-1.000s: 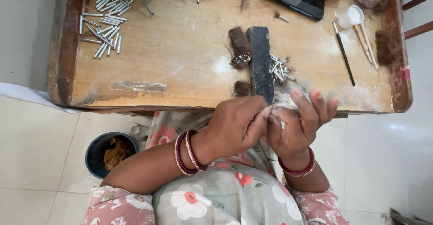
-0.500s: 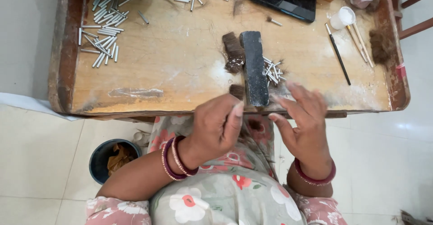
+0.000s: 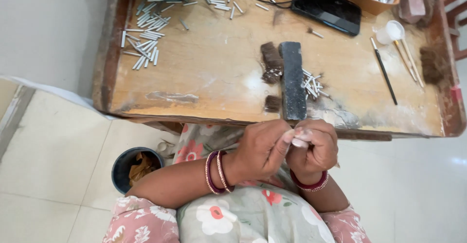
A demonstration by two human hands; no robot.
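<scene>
Below wooden table (image 3: pixel 204 77), hands-pinched small pale piece (image 3: pixel 299 143)

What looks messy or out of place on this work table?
Nothing is broken, but it is untidy. Small metal tubes lie scattered at the table's far left, more beside the dark block. Loose hair tufts lie by the block. Both hands, left hand and right hand, pinch something small, too hidden to identify.
</scene>
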